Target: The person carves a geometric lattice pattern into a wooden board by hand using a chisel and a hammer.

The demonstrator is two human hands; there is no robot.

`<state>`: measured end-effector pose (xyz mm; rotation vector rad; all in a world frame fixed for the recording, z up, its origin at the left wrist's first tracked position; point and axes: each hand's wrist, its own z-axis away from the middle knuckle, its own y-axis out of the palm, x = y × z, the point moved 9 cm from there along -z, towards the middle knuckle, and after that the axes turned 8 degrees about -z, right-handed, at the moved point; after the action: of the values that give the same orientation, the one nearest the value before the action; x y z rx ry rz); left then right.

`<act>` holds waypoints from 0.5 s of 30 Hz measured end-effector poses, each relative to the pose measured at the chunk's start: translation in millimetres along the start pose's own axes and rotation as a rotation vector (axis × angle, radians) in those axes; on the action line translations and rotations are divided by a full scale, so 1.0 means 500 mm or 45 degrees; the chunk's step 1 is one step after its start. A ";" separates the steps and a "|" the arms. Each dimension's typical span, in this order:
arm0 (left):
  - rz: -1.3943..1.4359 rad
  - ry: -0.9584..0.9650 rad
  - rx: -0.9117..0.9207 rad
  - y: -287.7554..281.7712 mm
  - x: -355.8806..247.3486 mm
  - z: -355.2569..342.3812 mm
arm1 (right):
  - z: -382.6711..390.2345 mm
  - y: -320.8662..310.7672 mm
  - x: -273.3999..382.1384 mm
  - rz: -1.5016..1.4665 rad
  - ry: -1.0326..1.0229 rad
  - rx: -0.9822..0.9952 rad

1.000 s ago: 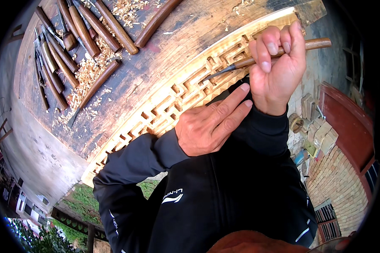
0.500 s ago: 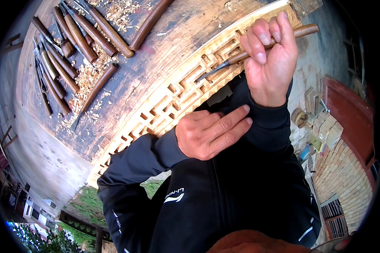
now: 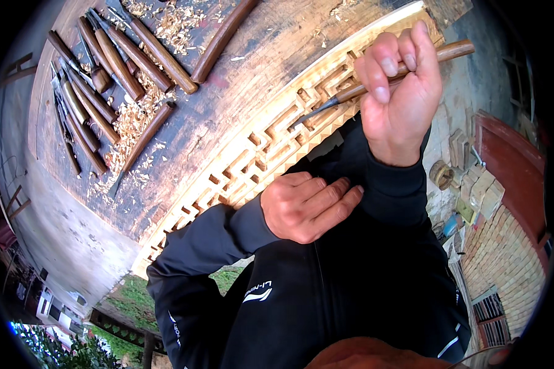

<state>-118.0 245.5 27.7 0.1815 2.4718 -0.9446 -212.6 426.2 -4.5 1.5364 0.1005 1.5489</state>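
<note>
My right hand [image 3: 400, 92] is curled round the wooden handle of a slim chisel [image 3: 449, 51]. The chisel's dark blade slants down-left, its tip in the fretwork of a long pale wooden carved board [image 3: 228, 166]. Below the board, my left hand [image 3: 308, 207] lies palm down against my black jacket [image 3: 326, 283] near the right sleeve, fingers loosely bent and a little apart, with nothing visible in them.
The worn wooden bench [image 3: 172, 154] carries several wood-handled chisels [image 3: 131, 56], curly shavings [image 3: 135, 123] and a separate longer tool [image 3: 222, 43] at the top. Bricks and blocks [image 3: 477, 184], a red-brown panel [image 3: 508, 157] and grass [image 3: 129, 301] lie beyond.
My left hand has moved down toward my body, and its outstretched fingers have bent. My right hand shifted left, then slightly back right, still gripping the chisel.
</note>
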 end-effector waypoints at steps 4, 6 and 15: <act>0.030 0.013 0.032 -0.001 -0.003 -0.002 | 0.004 0.016 0.011 -0.154 0.072 0.151; 0.048 0.005 0.001 -0.013 -0.001 -0.006 | 0.008 0.020 0.052 -0.356 0.124 0.360; 0.128 -0.178 -0.168 0.002 0.014 0.021 | 0.231 0.059 0.122 0.003 -0.378 0.752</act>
<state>-119.6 239.1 17.0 0.1867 2.3625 -0.7241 -120.6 387.4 84.5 2.2104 0.4155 1.3356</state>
